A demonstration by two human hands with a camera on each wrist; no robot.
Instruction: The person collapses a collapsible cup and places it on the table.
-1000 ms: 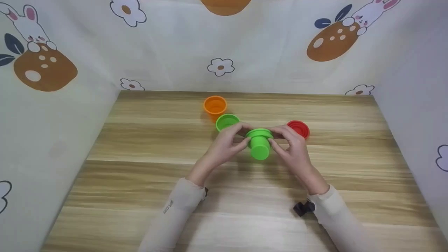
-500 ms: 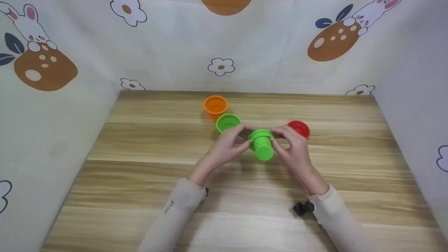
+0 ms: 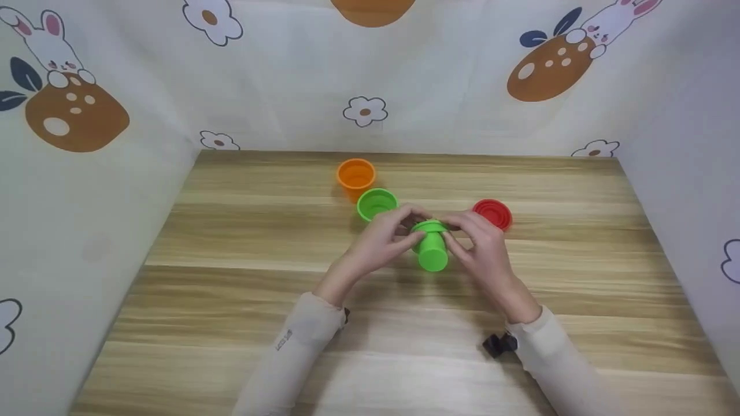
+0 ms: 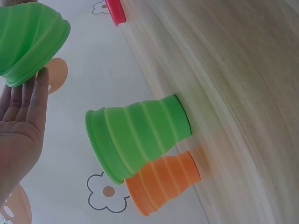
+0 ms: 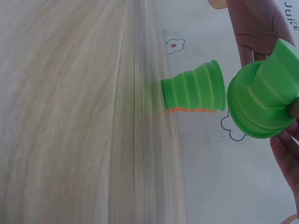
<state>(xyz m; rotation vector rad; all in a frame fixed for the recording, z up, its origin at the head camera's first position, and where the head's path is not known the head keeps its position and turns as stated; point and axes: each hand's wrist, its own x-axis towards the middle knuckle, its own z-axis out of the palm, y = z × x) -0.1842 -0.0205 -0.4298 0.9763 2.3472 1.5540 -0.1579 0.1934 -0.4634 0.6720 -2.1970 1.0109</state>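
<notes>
Holding ribbed green cup (image 3: 432, 255) up off surface (image 3: 243, 323), approx. mid-scene, betw. left hand (image 3: 378, 240) and right hand (image 3: 485, 245); pinching it near wide rim w/ curled fingers of both, thumbs incl.; can't tell exact placement of far-side fingertips; tilted, w/ narrow base toward near side and rim toward far; creased unevenly in wall per right wrist view, so prob. midway thru squashing flat; looks not yet done, judging by height left below rim; toward far side, left of it, see standing green cup (image 3: 377, 203) and, farther beyond, orange cup (image 3: 355, 173), both upright, full height, mouths up; can't tell whether touching; on right, just beyond right hand, see red cup (image 3: 492, 214), low and apparently flattened already; next prob. calls for even pinch around rim and pushing base in toward it, ring by ring, w/o letting wall skew or spring out; after that, likely setting down nr. red cup.
</notes>
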